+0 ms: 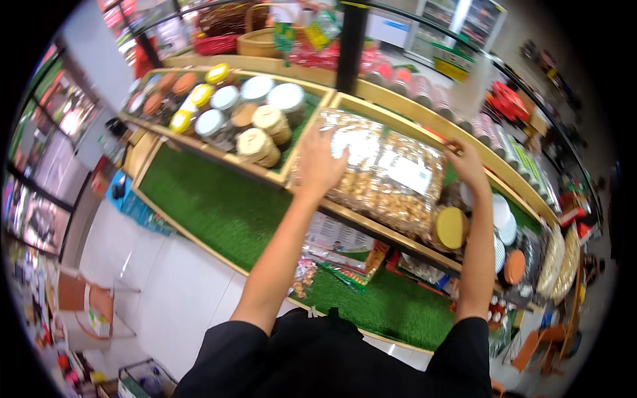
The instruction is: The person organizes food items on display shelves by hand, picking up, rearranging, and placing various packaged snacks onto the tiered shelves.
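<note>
The left hand (320, 167) spreads its fingers over a clear bag (361, 136); right hand (468, 167) fingers curl beside another bag (401, 204), grip unclear, a yellow-lidded jar (450, 227) below them.

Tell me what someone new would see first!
Probably the shiny clear plastic bags of tan pieces in the pale wooden tray, by the left hand and right hand. Next, the round jars with white, yellow and orange lids, left of the bags. Then the bright green grassy lining below.
</note>
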{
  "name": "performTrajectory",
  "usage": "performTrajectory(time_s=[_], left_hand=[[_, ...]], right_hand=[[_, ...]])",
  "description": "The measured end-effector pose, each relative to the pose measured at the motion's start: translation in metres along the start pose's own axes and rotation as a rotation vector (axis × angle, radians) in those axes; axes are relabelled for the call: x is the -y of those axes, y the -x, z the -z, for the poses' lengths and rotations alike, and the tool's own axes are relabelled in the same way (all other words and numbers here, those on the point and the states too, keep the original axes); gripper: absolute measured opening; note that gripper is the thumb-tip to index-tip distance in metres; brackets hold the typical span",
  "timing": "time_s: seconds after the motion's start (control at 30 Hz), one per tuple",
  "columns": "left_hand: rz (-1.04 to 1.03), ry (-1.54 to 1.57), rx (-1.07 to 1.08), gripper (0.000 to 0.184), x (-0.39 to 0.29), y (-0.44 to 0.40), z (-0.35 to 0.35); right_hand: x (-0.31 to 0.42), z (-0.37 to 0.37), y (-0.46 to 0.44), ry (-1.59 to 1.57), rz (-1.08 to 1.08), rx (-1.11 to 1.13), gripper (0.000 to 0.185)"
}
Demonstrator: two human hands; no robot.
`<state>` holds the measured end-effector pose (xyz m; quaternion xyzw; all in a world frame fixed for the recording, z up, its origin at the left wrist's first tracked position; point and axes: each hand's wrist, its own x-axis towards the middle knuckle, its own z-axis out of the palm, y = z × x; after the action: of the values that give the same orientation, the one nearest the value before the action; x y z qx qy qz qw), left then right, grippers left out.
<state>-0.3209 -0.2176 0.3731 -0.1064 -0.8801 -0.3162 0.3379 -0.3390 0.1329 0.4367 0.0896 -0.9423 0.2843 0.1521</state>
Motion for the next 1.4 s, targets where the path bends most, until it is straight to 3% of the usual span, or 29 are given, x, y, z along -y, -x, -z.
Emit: performTrajectory(time_s=[0.2,0.47,0.6,0.8,0.97,1.13,1.3,1.4], left_hand=[[0.114,-0.041,0.081,0.051,0.001,0.002,-0.001],[0.101,-0.01,0.047,0.052,0.001,0.003,0.001],[0.15,0.062,0.14,0.055,0.001,0.002,0.007],[0.229,0.085,0.096,0.054,-0.002,0.002,0.007],[-0.066,0.13,-0.087,0.046,-0.006,0.012,0.02],[-0.381,0.172,0.378,0.072,-0.054,0.069,0.037],[-0.307,0.048,0.4,0.069,-0.057,0.08,0.009],[-0.331,0.181,0.336,0.067,-0.052,0.08,0.011]], right_hand=[[-0.006,-0.001,-0.004,-0.08,-0.032,0.06,0.025],[-0.013,-0.002,-0.007,-0.102,-0.016,0.083,0.024],[-0.009,-0.003,-0.008,-0.108,-0.056,0.092,0.024],[-0.004,-0.009,-0.008,0.1,0.092,0.06,0.029],[0.003,-0.012,-0.008,0.146,0.032,0.168,0.032],[0.038,-0.002,-0.001,0.185,0.02,0.159,0.037],[0.029,-0.002,-0.001,0.185,0.058,0.095,0.037],[0.034,0.002,0.012,0.195,0.08,0.068,0.036]])
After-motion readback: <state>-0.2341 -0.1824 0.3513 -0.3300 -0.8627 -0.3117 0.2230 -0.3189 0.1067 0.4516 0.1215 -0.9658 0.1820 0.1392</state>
